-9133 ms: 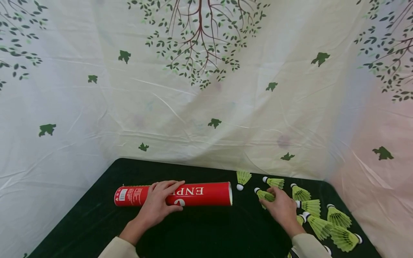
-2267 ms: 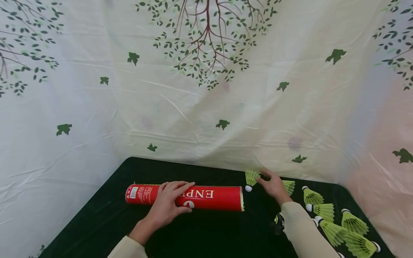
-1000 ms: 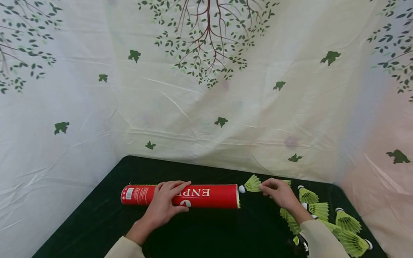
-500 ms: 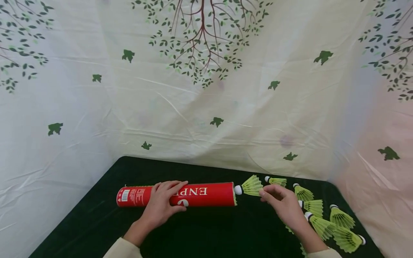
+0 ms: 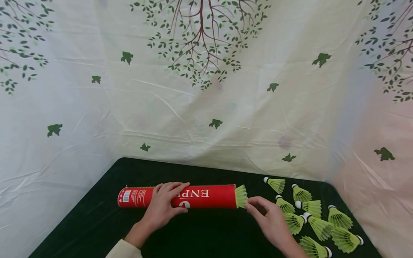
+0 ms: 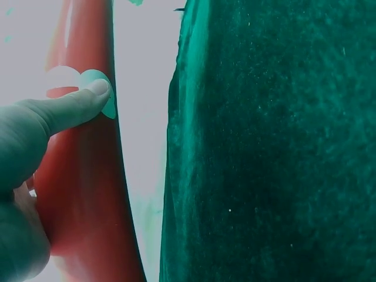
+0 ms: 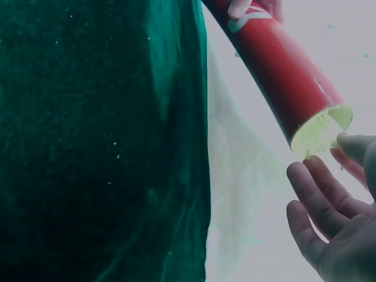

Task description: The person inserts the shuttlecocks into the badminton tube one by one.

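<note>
A red shuttlecock tube (image 5: 209, 196) with white lettering lies on its side on the dark green cloth. My left hand (image 5: 162, 204) grips it around the middle. In the left wrist view, the thumb (image 6: 73, 108) lies along the tube's red wall (image 6: 88, 176). A yellow-green shuttlecock (image 5: 241, 196) sits partly in the tube's right mouth, its skirt sticking out and its cork hidden inside. My right hand (image 5: 269, 222) pinches the skirt's edge between thumb and forefinger. The right wrist view has these fingertips close against the tube's open end (image 7: 317, 132).
Several yellow-green shuttlecocks with white corks lie scattered at the right of the table, among them one at the back (image 5: 276, 185) and one at the right edge (image 5: 346, 239). A pale patterned curtain (image 5: 193, 118) hangs behind and around the table (image 5: 200, 236).
My right hand took a shuttlecock from beside the tube, turned it cork-first and moved it left into the mouth; now only its skirt shows. My left hand has kept its grip on the tube.
</note>
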Tool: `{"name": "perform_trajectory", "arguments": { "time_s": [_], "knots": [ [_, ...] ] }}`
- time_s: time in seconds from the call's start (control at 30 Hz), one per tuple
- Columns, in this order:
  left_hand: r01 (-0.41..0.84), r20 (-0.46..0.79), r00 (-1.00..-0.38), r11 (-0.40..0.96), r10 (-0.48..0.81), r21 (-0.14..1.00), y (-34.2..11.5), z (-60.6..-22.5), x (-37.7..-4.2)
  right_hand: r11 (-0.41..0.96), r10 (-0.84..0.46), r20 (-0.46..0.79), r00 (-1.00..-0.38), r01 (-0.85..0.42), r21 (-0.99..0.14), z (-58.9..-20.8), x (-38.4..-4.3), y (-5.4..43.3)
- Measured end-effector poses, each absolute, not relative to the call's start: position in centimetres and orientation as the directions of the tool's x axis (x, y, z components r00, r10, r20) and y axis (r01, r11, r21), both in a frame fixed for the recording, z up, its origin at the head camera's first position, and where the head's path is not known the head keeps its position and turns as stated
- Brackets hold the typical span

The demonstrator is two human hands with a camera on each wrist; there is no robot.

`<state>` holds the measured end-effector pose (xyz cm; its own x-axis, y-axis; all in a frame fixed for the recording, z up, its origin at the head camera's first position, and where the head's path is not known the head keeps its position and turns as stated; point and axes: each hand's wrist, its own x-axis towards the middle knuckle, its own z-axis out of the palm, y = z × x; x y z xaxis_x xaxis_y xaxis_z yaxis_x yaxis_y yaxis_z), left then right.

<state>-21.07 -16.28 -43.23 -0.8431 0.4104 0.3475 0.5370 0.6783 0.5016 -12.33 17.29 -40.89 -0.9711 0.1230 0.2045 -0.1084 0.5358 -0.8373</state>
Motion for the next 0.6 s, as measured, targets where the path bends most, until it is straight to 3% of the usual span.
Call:
{"name": "perform_trajectory", "arguments": {
  "time_s": [0.23, 0.6],
  "knots": [
    [0.537, 0.341, -0.844, 0.676, 0.415, 0.504, -16.3, -43.3, -21.0, 0.552, 0.067, 0.226, -0.972, -0.152, -0.820, -40.5, -12.3, 17.2],
    [0.549, 0.338, -0.836, 0.664, 0.433, 0.508, -16.3, -43.3, -20.8, 0.322, -0.020, 0.096, -0.995, -0.097, -0.942, -40.2, -13.4, 19.0]
  ]
}}
